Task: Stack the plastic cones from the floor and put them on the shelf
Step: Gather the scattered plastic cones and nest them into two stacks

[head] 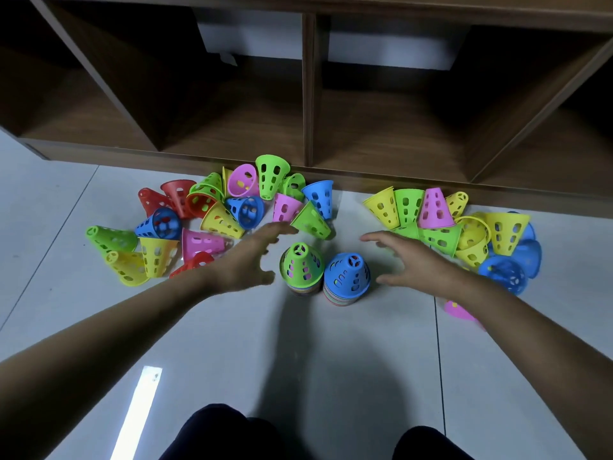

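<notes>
green-topped stack (301,265) and blue-topped stack (348,277) stand side by side on the floor (298,353) between my hands | left hand (247,260) spread wide, holding nothing | right hand (411,257) likewise spread, empty | loose cones (219,224) heaped beyond both hands | shelf (308,94) behind them

White wall (381,44); bright glare streak (139,410)

An indoor playroom or classroom is suggested; which one cannot be told. A low brown wooden cubby shelf (308,127) is seen at 12 o'clock on a pale tiled floor (298,343), with bright perforated plastic cones (272,175) scattered at 10 and 2 o'clock.
</notes>
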